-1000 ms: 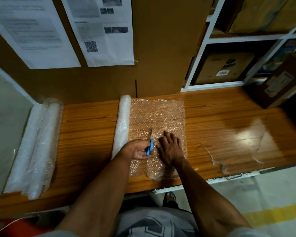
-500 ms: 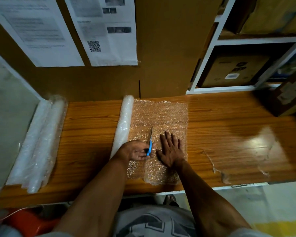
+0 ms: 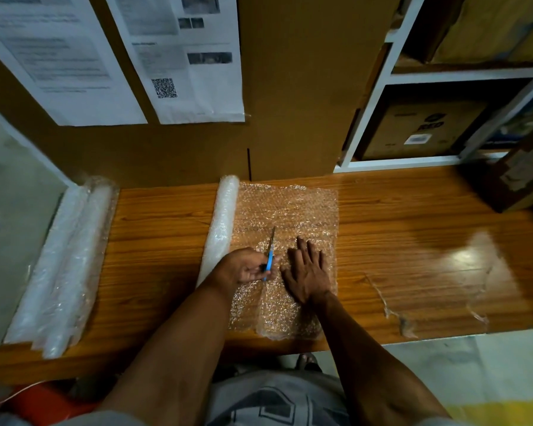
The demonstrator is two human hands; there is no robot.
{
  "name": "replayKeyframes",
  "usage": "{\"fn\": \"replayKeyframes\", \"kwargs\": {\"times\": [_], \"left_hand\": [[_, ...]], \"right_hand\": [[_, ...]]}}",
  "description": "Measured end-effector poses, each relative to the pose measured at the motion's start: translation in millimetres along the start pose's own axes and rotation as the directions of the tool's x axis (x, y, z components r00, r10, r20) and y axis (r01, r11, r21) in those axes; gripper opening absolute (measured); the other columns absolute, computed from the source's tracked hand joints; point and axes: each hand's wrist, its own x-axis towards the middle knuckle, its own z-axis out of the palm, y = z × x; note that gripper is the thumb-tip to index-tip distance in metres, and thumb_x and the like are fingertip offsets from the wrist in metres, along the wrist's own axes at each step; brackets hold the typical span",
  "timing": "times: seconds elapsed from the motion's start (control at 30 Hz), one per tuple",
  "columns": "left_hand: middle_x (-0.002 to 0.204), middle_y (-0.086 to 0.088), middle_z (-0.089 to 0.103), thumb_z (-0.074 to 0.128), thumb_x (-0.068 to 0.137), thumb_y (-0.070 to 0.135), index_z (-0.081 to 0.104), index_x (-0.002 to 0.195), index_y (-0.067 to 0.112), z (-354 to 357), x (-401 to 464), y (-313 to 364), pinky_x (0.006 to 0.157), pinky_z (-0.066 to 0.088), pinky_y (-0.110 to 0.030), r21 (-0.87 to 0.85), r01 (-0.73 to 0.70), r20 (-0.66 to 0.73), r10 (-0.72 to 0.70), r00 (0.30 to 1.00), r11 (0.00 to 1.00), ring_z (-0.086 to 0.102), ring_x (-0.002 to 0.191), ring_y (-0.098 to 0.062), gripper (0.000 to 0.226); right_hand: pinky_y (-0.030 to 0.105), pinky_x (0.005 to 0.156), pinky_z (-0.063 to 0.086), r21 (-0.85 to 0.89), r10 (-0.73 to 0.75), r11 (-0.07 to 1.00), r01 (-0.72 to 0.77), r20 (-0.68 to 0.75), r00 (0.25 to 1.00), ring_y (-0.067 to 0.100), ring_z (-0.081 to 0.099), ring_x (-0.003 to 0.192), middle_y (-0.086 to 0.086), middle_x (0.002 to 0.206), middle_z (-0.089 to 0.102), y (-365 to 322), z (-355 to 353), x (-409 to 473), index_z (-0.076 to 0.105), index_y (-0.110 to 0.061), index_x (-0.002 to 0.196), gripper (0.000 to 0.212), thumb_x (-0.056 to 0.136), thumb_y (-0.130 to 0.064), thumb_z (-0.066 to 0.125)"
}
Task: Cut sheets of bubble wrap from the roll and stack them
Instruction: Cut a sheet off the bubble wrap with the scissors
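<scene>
A roll of bubble wrap (image 3: 223, 222) lies across the wooden table (image 3: 160, 235), with a length of it unrolled to the right as a flat sheet (image 3: 290, 210). My left hand (image 3: 243, 267) grips blue-handled scissors (image 3: 270, 256), blades pointing away from me into the sheet just right of the roll. My right hand (image 3: 308, 273) lies flat, fingers spread, pressing the sheet down right of the cut line. The cut runs from the near edge up to the scissors; the near flap (image 3: 277, 321) curls up slightly.
More rolls of bubble wrap (image 3: 65, 259) lie at the table's left end. Clear plastic film (image 3: 437, 290) lies on the table at right. A cardboard wall with taped papers (image 3: 179, 56) stands behind, white shelves with boxes (image 3: 425, 127) at back right, another box (image 3: 517, 176) on the table's far right.
The scissors and my left hand have edged slightly farther into the sheet. My right hand stays pressed on the wrap. The view has shifted a little.
</scene>
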Motion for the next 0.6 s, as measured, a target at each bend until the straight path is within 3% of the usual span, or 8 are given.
{"fn": "replayKeyframes", "kwargs": {"times": [0.07,0.2,0.3,0.43,0.53,0.6], "left_hand": [[0.073,-0.007,0.072,0.058,0.102,0.010,0.069,0.094,0.007,1,2,0,0.047,0.051,-0.011,-0.006,-0.010,-0.002,0.010,1.000,1.000,0.072,0.062,-0.011,0.014],[0.070,-0.006,0.072,0.060,0.101,0.011,0.068,0.097,0.004,-1,2,3,0.046,0.051,-0.012,-0.018,-0.002,0.020,0.003,1.000,1.000,0.072,0.061,-0.011,0.011],[0.083,-0.006,0.075,0.063,0.100,0.020,0.068,0.104,0.011,-4,-1,6,0.057,0.057,-0.017,-0.005,0.035,0.048,-0.035,0.998,0.999,0.073,0.080,-0.014,0.012],[0.114,-0.011,0.075,0.067,0.098,0.032,0.065,0.123,0.011,-9,5,11,0.083,0.062,-0.034,0.038,0.037,0.064,-0.040,0.997,0.999,0.073,0.105,-0.022,0.033],[0.122,-0.015,0.072,0.068,0.097,0.035,0.064,0.122,0.010,-9,7,16,0.086,0.062,-0.037,0.044,0.040,0.069,-0.043,0.997,0.998,0.071,0.110,-0.025,0.036],[0.119,-0.014,0.073,0.068,0.097,0.034,0.064,0.118,0.008,-8,10,20,0.083,0.063,-0.036,0.054,0.028,0.059,-0.031,0.998,0.998,0.073,0.104,-0.024,0.034]], "right_hand": [[0.058,0.128,0.002,0.023,0.001,1.000,0.000,-0.036,0.999,0.032,-0.001,0.161,0.009,0.175,0.002,-2,-1,3,0.041,-0.021,0.147,0.056,0.106,-0.056,0.024],[0.056,0.129,0.001,-0.015,-0.004,1.000,0.003,-0.051,0.999,0.032,0.001,0.161,0.013,0.175,0.003,-6,-5,11,0.044,-0.015,0.144,0.060,0.108,-0.052,0.013],[0.054,0.128,-0.004,-0.054,0.018,0.998,-0.019,-0.024,1.000,0.031,-0.004,0.161,0.012,0.175,-0.003,-5,-4,18,0.028,-0.012,0.160,0.064,0.108,-0.047,0.018],[0.057,0.129,-0.003,-0.033,0.020,0.999,-0.021,-0.008,1.000,0.028,-0.009,0.161,0.006,0.175,-0.006,-4,-4,24,0.008,-0.021,0.167,0.072,0.102,-0.048,0.023],[0.058,0.128,-0.004,-0.036,0.012,0.999,-0.011,0.015,1.000,0.026,-0.015,0.160,0.003,0.174,-0.013,-2,-4,26,-0.002,-0.024,0.167,0.076,0.101,-0.050,0.025],[0.058,0.128,-0.007,-0.050,0.001,0.999,0.001,0.031,1.000,0.026,-0.018,0.159,0.003,0.173,-0.018,-1,-4,29,-0.006,-0.024,0.167,0.079,0.101,-0.054,0.025]]}}
